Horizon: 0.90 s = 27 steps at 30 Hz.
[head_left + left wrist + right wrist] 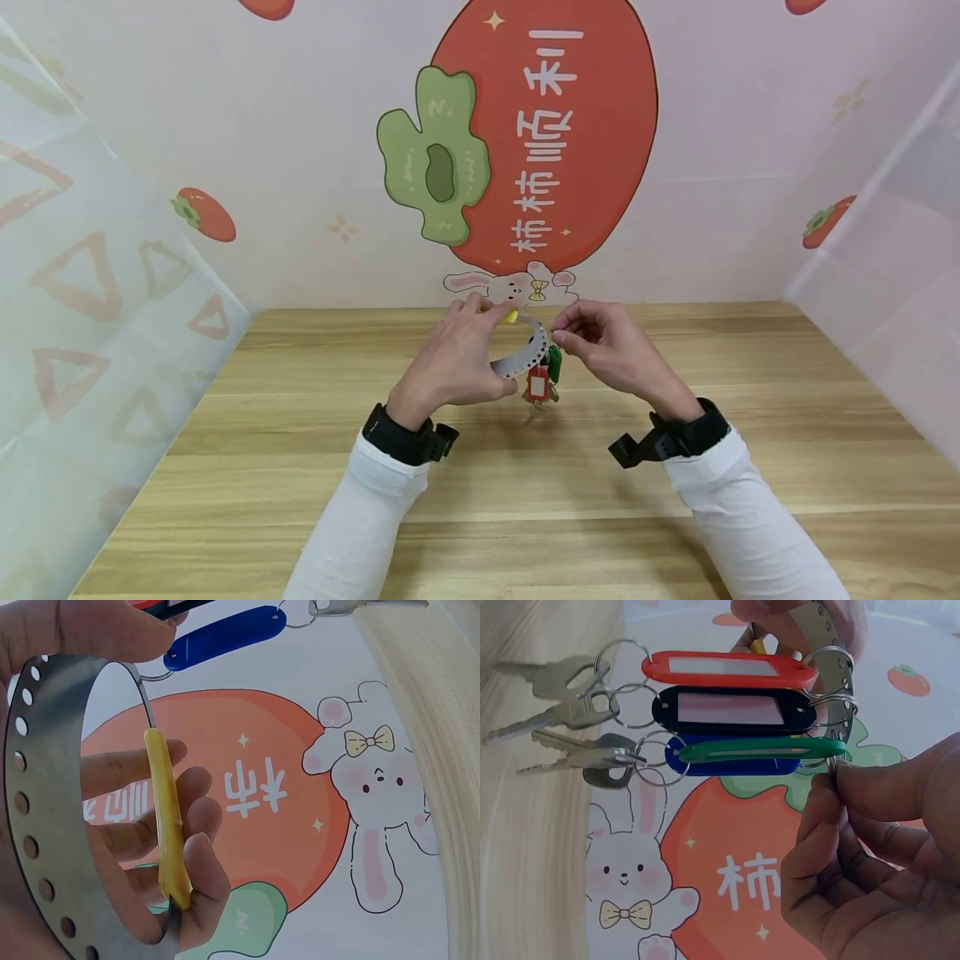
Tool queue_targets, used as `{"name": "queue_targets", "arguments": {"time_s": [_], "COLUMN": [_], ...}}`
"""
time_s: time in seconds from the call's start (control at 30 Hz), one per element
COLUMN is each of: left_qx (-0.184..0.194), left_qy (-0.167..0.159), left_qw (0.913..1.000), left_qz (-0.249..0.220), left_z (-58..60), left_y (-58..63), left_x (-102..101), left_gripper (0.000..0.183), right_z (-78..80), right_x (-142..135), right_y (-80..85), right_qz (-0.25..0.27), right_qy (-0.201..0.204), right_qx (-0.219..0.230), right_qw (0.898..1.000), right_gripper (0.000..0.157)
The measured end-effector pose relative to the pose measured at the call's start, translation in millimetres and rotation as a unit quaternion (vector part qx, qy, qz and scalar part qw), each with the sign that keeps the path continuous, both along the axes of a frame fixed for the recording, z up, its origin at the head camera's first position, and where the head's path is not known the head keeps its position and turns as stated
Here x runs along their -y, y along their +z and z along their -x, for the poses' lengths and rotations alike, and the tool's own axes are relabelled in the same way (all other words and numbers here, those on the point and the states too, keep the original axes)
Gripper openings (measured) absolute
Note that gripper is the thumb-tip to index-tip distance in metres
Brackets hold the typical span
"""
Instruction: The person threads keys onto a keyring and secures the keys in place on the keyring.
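My left hand grips a large grey metal hoop, pierced with holes along its band. On the hoop's far side, a yellow sleeve lies against the curled fingers in the left wrist view. Key tags in red, black, blue and green hang from the band by small wire rings. Each carries keys at its other end; some overlap. My right hand pinches the small ring of the green tag between thumb and forefinger, right beside the band.
A wooden table lies beneath both hands. Behind it stands a backdrop printed with a large red fruit and a rabbit, and patterned sheets rise at both sides. Black camera straps circle both wrists.
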State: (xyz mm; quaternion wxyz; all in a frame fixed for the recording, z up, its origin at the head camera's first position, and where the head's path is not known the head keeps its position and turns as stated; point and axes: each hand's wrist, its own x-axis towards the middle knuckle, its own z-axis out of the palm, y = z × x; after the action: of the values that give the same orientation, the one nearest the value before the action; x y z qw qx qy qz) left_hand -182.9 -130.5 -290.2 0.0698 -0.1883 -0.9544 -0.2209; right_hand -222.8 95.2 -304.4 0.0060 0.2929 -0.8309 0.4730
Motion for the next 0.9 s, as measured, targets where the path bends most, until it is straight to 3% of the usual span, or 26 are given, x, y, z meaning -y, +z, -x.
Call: {"name": "queue_targets", "arguments": {"time_s": [0.23, 0.5, 0.9], "left_qx": [0.004, 0.012, 0.012], "left_qy": [-0.005, -0.001, 0.005], "left_qw": [1.0, 0.9998, 0.9998], "left_qz": [-0.005, -0.014, -0.015], "left_z": [0.6, 0.8, -0.1], "left_y": [0.3, 1.2, 1.5], "left_x": [1.2, 1.8, 1.6], "left_gripper": [0.086, 0.083, 0.082], "right_z": [-4.3, -7.1, -7.5], "right_x": [4.4, 7.3, 9.8], "right_y": [-1.0, -2.2, -4.1], "right_qz": [-0.007, -0.025, -0.065], "right_qy": [-0.018, -0.036, -0.025], "right_qx": [-0.072, -0.169, -0.311], "right_qw": [0.997, 0.985, 0.948], "right_gripper": [0.005, 0.007, 0.014]}}
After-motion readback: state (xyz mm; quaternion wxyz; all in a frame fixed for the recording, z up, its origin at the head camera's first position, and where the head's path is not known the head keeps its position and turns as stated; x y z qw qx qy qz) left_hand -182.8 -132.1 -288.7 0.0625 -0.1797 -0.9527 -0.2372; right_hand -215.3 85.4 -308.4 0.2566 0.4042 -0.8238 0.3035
